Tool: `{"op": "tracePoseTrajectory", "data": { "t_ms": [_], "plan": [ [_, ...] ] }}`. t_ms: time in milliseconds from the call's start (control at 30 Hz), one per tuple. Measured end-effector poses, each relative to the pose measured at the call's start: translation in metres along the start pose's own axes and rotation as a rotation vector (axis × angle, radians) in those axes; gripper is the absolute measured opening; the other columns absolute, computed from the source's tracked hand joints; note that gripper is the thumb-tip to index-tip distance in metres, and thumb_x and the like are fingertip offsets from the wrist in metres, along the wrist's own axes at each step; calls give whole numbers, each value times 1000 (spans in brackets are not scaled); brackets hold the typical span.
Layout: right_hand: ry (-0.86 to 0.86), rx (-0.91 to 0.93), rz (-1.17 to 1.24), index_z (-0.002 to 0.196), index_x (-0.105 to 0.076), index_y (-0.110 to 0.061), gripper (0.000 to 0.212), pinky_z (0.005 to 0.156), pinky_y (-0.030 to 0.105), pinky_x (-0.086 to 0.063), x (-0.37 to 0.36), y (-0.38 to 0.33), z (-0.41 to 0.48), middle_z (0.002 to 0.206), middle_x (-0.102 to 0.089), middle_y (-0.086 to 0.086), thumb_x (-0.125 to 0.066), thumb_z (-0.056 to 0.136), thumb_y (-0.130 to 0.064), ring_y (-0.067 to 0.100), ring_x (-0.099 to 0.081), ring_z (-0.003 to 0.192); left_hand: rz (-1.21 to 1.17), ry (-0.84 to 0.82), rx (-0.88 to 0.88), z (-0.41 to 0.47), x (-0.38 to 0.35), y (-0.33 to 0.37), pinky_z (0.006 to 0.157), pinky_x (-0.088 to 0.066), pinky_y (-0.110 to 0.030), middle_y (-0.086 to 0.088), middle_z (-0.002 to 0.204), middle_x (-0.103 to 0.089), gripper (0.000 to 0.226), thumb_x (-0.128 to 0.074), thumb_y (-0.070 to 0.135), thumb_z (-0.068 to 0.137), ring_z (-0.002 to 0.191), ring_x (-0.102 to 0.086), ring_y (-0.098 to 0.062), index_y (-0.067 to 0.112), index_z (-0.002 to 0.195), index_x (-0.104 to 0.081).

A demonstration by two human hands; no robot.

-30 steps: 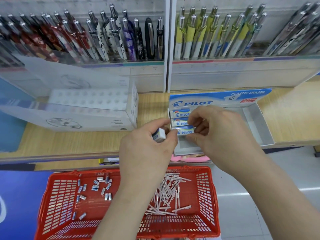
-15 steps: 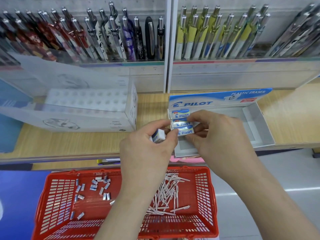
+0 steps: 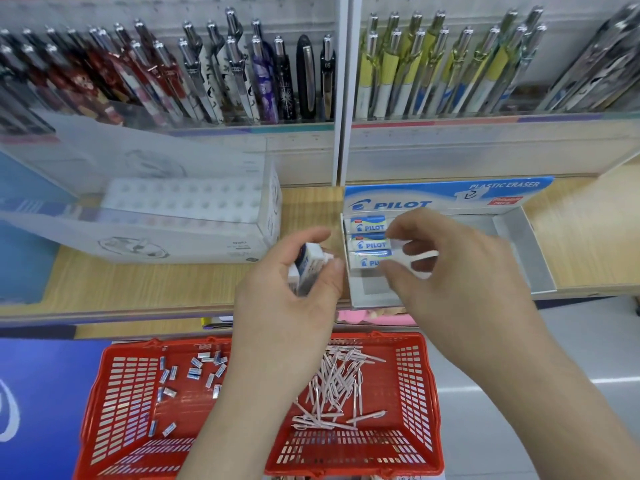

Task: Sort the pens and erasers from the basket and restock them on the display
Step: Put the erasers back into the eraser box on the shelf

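A red basket (image 3: pixel 114 403) below the shelf holds several small erasers (image 3: pixel 194 372) on its left side and a pile of pale pink pens (image 3: pixel 332 386) on its right. My left hand (image 3: pixel 298 292) is shut on a small stack of blue-and-white erasers (image 3: pixel 308 263), held upright just left of the Pilot eraser box (image 3: pixel 519 251). Three erasers (image 3: pixel 367 242) lie in a column at the box's left end. My right hand (image 3: pixel 446 268) rests its fingertips on the right ends of those erasers, pinching the nearest one.
A wooden shelf (image 3: pixel 581 230) carries the eraser box and a white perforated pen display box (image 3: pixel 180 216) at the left. Rows of pens (image 3: pixel 242 74) stand in clear racks behind. A blue panel (image 3: pixel 38 393) lies left of the basket.
My right hand has pushed the third eraser up against the other two in the box. My left hand has tilted its erasers more upright and stayed beside the box.
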State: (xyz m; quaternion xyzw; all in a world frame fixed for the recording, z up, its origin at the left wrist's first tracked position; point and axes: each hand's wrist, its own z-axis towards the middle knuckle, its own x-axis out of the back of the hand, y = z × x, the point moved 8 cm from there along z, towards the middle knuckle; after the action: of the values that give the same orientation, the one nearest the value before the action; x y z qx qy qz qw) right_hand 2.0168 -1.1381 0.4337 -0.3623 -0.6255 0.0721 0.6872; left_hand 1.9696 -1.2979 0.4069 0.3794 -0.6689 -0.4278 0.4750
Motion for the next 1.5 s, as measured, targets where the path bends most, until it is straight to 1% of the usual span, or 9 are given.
{"op": "tracePoseTrajectory", "data": {
  "t_ms": [133, 233, 467, 567, 667, 767, 1033, 1300, 1500],
  "plan": [
    [-197, -1, 554, 92, -69, -39, 24, 63, 17, -52, -2, -17, -11, 88, -65, -11, -71, 82, -17, 4, -62, 78, -367, -195, 95, -16, -9, 10, 67, -57, -28, -4, 94, -72, 27, -60, 12, 88, 81, -72, -20, 28, 109, -65],
    [-354, 115, 531, 107, -61, -58, 39, 64, 16, -49, -10, -30, -21, 94, -57, -13, -67, 79, -32, 8, -55, 86, -549, -299, 145, -23, -16, 16, 70, -57, -34, -12, 96, -73, 25, -57, 17, 88, 89, -71, -26, 20, 112, -63],
    [-311, 169, 475, 93, -68, -34, 28, 58, 16, -39, 1, -29, -16, 84, -66, -18, -75, 66, -36, 7, -55, 76, -675, -251, 249, -30, -14, 17, 53, -57, -28, -12, 85, -73, 24, -55, 21, 79, 71, -71, -21, 17, 101, -64],
    [-294, 81, 759, 83, -69, -19, 28, 57, 29, -48, 3, -25, -17, 77, -71, -1, -85, 61, -20, 18, -62, 67, -698, -200, 263, -31, -11, 16, 49, -55, -27, -10, 83, -73, 14, -55, 19, 78, 65, -69, -19, 15, 90, -61],
    [-218, -129, 1018, 81, -71, -11, 22, 53, 22, -53, 2, -6, -21, 70, -71, 9, -76, 60, -17, 17, -64, 59, -591, -159, 226, -30, -3, 12, 40, -44, -23, -5, 74, -66, 11, -70, 15, 69, 58, -59, -15, 19, 76, -63],
    [-169, -199, 1089, 81, -75, -12, 20, 55, 22, -54, 1, -1, -25, 66, -70, 12, -73, 61, -17, 17, -64, 54, -436, -196, 126, -33, -3, 16, 40, -36, -12, 7, 60, -59, 14, -74, 21, 69, 48, -49, -5, 23, 83, -70],
    [-130, -219, 1111, 75, -77, -15, 21, 60, 23, -56, 3, 6, -30, 72, -73, 11, -73, 58, -26, 20, -69, 64, -198, -91, -63, -34, 1, 28, 60, -50, -15, 6, 77, -74, 32, -79, 10, 68, 65, -67, -7, 35, 85, -74],
    [-173, -64, 1029, 86, -71, -11, 25, 75, 20, -55, 13, 3, -30, 90, -76, 3, -72, 63, -3, 17, -72, 88, -230, -128, -24, -32, -3, 25, 60, -49, -11, 11, 79, -73, 24, -76, 24, 62, 70, -69, -3, 33, 84, -74],
    [-132, 35, 485, 87, -73, -34, 29, 72, 24, -56, 17, 11, -24, 79, -69, -12, -82, 69, -13, 11, -68, 72, -100, -107, -35, -27, -8, 21, 52, -45, -10, 16, 68, -70, 27, -79, 15, 68, 51, -59, 0, 36, 83, -73]
  ]
}}
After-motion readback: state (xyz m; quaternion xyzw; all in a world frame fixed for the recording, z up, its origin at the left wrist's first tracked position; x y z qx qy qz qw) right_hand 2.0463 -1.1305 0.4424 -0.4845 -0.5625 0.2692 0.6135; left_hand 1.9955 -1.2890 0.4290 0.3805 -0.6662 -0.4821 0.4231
